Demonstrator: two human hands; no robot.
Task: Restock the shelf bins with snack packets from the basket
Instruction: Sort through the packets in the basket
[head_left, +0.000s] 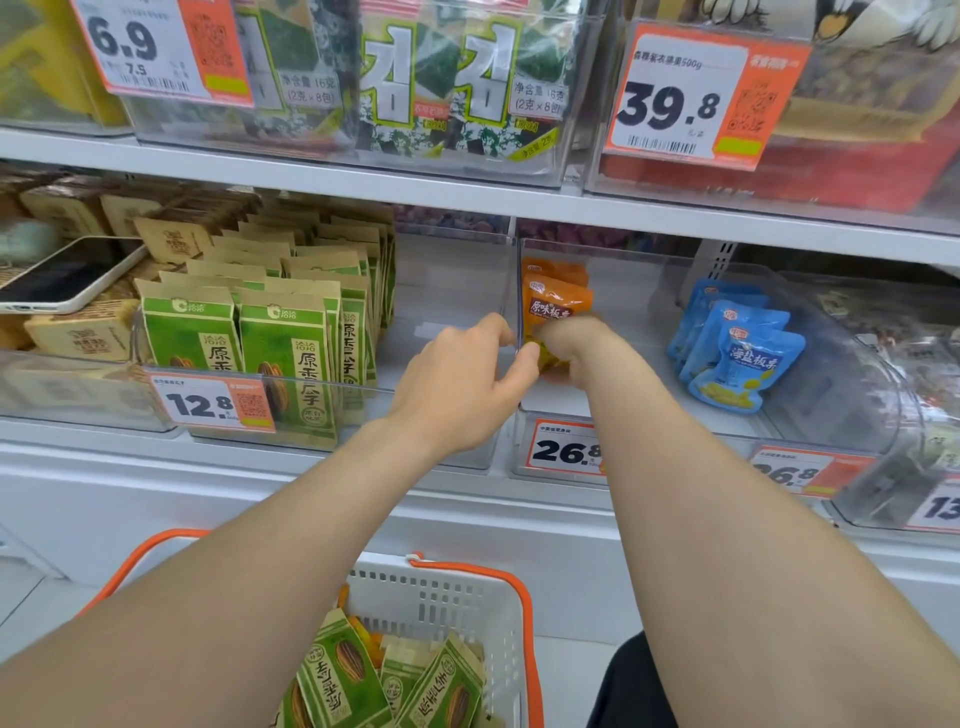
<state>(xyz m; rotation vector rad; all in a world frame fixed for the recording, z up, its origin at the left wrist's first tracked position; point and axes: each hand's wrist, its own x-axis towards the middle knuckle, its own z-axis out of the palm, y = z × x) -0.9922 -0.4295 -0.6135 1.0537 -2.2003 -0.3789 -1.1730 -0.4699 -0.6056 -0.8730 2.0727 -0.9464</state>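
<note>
Right grip (574, 345) is closed round the lower part of an orange foil snack packet (557, 304). The packet stands upright, its long axis vertical, its sealed top up and its printed face towards the camera. Most of it rises above the curled fingers, and a strip of orange shows below them.

Left grip (462, 384) is just beside the right one, with its thumb tip against the clear side wall. Whether it actually clamps that wall cannot be told.

On the white metal shelf (311, 499), the held packet sits at the left end of a clear plastic shelf bin (618, 291), close against that wall. One more orange packet (550, 269) stands directly behind it, making two counted.

The bin to the left holds many upright green-and-tan paper seed packets (285, 353) in rows. To the right, three blue foil packets (737, 358) lean in a row.

Below the forearms sits one white plastic basket with orange handles (467, 582). At least three green seed packets (343, 670) lie tilted inside it.

One dark-screened phone (57, 280) rests on tan packets at far left. An orange-and-white price tag reading 26.8 (563, 449) is on the bin front under the right wrist.
</note>
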